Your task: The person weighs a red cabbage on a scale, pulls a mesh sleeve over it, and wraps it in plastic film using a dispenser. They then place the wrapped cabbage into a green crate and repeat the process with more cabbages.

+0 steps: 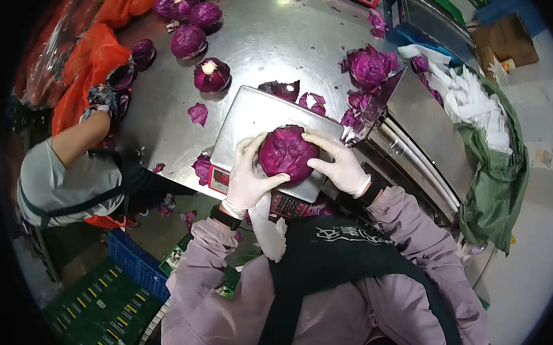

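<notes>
Both my hands wear pale gloves and hold one red cabbage (288,154) between them, over the metal plate of a scale (255,115). My left hand (249,177) grips the cabbage's left side, with a white foam sleeve (267,228) hanging down beneath it. On the right side, my right hand (338,163) has its fingers and thumb on the cabbage. The scale's red edge and keypad (289,205) show below the cabbage. Loose purple leaves (312,102) lie just behind the scale.
Several cabbages (189,42) stand at the back left of the metal table (271,49). A co-worker (73,175) reaches to orange net bags (92,57) at left. More leaves (370,66) lie at right, near a green sack of white foam sleeves (492,157). Crates (103,309) are lower left.
</notes>
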A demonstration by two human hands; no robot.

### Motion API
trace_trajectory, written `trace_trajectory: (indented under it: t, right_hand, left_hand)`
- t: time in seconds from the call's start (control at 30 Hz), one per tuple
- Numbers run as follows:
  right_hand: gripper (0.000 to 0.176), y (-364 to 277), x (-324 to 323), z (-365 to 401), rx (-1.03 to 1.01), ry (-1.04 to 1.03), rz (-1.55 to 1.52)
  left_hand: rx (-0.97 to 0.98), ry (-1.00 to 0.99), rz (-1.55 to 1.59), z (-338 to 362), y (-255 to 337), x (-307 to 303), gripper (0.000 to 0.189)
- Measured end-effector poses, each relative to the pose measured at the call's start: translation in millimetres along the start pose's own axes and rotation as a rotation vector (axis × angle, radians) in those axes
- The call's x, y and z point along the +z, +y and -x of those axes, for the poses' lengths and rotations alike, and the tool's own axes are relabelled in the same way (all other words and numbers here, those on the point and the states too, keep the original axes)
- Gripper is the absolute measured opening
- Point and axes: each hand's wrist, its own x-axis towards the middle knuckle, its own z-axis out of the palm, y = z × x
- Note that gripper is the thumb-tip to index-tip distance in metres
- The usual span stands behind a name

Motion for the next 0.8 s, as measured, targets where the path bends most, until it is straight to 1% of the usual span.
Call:
trace_trajectory:
  t: [0.03, 0.07, 0.1, 0.17, 0.2, 0.23, 0.3, 0.33, 0.37, 0.43, 0.47, 0.5, 0.57, 0.63, 0.7, 0.77, 0.8]
  right_hand:
    - [0.048, -8, 0, 2, -0.007, 0.038, 0.077]
    - [0.045, -14, 0, 3, -0.018, 0.074, 0.156]
    - [0.045, -18, 2, 5, -0.013, 0.077, 0.156]
    - [0.042, -25, 9, 13, 0.033, 0.167, 0.234]
    - [0.045, -26, 11, 16, -0.005, 0.191, 0.281]
    - [0.045, -29, 12, 19, -0.002, 0.194, 0.279]
    - [0.05, -39, 16, 26, -0.022, 0.226, 0.417]
    - [0.047, -37, 18, 27, -0.044, 0.268, 0.427]
    - [0.047, -33, 18, 28, -0.041, 0.273, 0.426]
    - [0.038, -27, 17, 29, -0.007, 0.28, 0.378]
    - [0.029, -27, 19, 29, -0.013, 0.314, 0.399]
    - [0.029, -27, 18, 31, -0.011, 0.319, 0.398]
    - [0.026, -27, 11, 31, 0.099, 0.225, 0.293]
    - [0.024, -22, 4, 33, 0.088, 0.236, 0.275]
    - [0.023, -19, -4, 31, 0.066, 0.154, 0.234]
    - [0.022, -18, -3, 29, 0.058, 0.184, 0.25]
    - [0.022, -23, -3, 27, 0.14, 0.172, 0.202]
  left_hand:
    - [0.075, 0.043, -0.068, 1, 0, 3, 0.091]
    - [0.109, 0.048, -0.1, 1, -2, 5, 0.094]
    - [0.109, 0.043, -0.099, 1, -6, 10, 0.094]
    - [0.19, 0.05, 0.081, 3, -13, 23, 0.089]
    - [0.263, 0.05, 0.047, 2, -9, 25, 0.088]
    - [0.263, 0.046, 0.046, 1, -8, 28, 0.088]
    - [0.343, 0.05, 0.064, 1, -5, 34, 0.085]
    - [0.306, 0.065, 0.031, 4, -2, 36, 0.083]
    - [0.308, 0.06, 0.03, 5, 1, 38, 0.083]
    - [0.363, 0.078, -0.071, 6, 7, 39, 0.081]
    - [0.365, 0.073, -0.072, 8, 10, 42, 0.081]
    - [0.334, 0.087, -0.1, 11, 12, 44, 0.081]
    - [0.31, 0.099, -0.129, 14, 17, 46, 0.081]
    - [0.288, 0.087, -0.208, 16, 22, 47, 0.08]
    - [0.295, 0.07, -0.211, 14, 26, 46, 0.08]
    - [0.299, 0.055, -0.212, 10, 27, 46, 0.08]
    - [0.296, 0.037, -0.18, 7, 26, 45, 0.079]
